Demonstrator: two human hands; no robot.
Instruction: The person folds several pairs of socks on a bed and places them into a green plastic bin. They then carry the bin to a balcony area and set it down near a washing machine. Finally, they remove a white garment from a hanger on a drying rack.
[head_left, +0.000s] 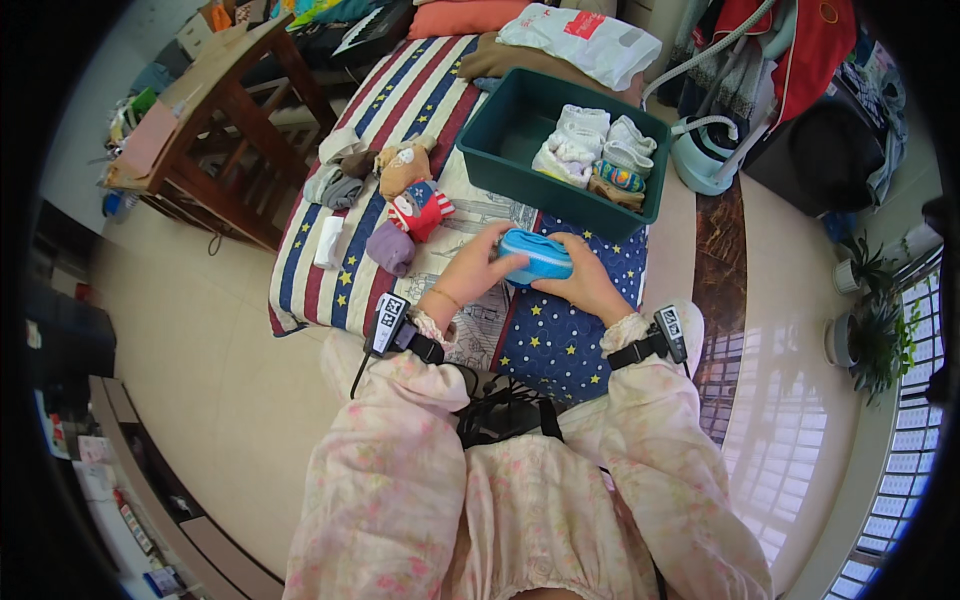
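Both hands, left hand [478, 268], right hand [585, 283], gripping blue sock bundle [537, 256]; starred bedspread [570, 340], green bin [500, 150], tiled floor [200, 340]

Ahead of my hands [530, 275], the green bin [500, 150] blocks the way forward; its left half is bare, its right half is packed with rolled socks [600, 155]. Ahead and to the left, a heap of loose socks [395, 200] crowds the bed cover [410, 95]. Just below my hands, the blue starred patch [560, 345] lies open. Beyond my right hand the bed ends and tiled floor [790, 330] runs free, with a pale steamer base [705, 160] ahead.
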